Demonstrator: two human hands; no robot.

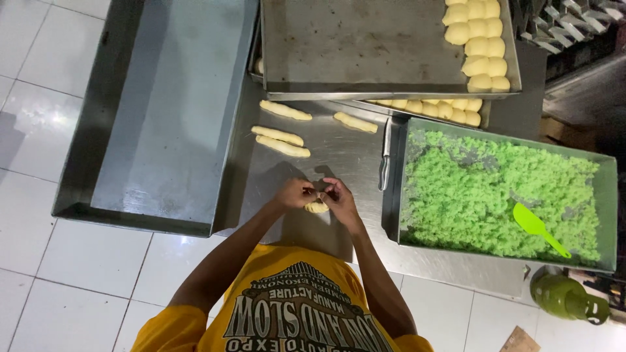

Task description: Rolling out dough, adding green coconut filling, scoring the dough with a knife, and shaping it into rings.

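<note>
Both hands, left hand (295, 193) and right hand (339, 197), grip a dough piece (317, 207); green tray (606, 215) holds green crumbs (476, 189).

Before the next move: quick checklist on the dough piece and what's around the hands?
1. Dough piece held by both hands: ok.
2. Left hand and right hand over the metal table: ok.
3. Four dough sticks lying apart from the hands: ok.
4. Knife lying beside the green filling tray, clear of the hands: ok.
5. Filling inside the dough: cannot tell.
</note>
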